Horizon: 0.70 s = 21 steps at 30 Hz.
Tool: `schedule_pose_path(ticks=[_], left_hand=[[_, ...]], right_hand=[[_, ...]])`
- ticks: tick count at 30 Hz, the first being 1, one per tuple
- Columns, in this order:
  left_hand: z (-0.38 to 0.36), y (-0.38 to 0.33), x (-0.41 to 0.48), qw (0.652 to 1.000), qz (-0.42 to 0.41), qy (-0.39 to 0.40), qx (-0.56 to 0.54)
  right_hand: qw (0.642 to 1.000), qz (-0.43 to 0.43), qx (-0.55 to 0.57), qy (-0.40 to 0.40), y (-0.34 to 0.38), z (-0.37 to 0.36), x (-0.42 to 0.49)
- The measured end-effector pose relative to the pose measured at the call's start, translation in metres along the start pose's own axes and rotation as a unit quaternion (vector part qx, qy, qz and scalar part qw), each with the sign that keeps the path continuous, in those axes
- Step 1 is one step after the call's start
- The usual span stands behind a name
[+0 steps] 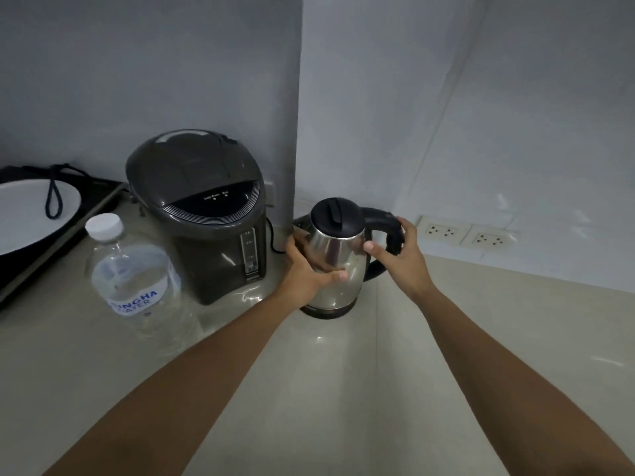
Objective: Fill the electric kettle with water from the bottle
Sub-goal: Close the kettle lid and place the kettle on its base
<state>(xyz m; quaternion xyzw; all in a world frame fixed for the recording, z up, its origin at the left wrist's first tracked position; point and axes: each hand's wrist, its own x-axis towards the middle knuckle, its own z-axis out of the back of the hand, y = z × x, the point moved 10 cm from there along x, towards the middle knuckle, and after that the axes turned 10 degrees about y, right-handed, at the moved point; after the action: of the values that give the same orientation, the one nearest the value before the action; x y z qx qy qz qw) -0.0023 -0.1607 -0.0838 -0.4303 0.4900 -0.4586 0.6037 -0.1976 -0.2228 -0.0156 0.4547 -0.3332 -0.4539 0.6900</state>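
A steel electric kettle (338,250) with a black lid and black handle stands upright on its dark base in the corner of the beige counter. Its lid is down. My left hand (307,271) wraps the kettle's left side, thumb across the front. My right hand (398,250) grips the black handle, thumb resting on the steel body. A clear water bottle (137,280) with a white cap and a blue-lettered label stands upright to the left, capped and apart from both hands.
A large dark grey hot-water dispenser (202,214) stands between bottle and kettle, its cord trailing behind. A white plate (27,214) on a black tray sits at far left. Two wall sockets (467,235) are right of the kettle. Walls close the corner behind.
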Motion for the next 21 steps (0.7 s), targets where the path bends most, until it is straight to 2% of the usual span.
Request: schedule_pose_path(ticks=[15, 21], left_hand=[[-0.005, 0.015, 0.015, 0.999, 0.011, -0.036, 0.02], [0.0, 0.018, 0.019, 0.999, 0.009, -0.002, 0.036]], right_hand=[[1.0, -0.029, -0.002, 0.003, -0.024, 0.002, 0.023], [0.999, -0.026, 0.004, -0.025, -0.023, 0.001, 0.016]])
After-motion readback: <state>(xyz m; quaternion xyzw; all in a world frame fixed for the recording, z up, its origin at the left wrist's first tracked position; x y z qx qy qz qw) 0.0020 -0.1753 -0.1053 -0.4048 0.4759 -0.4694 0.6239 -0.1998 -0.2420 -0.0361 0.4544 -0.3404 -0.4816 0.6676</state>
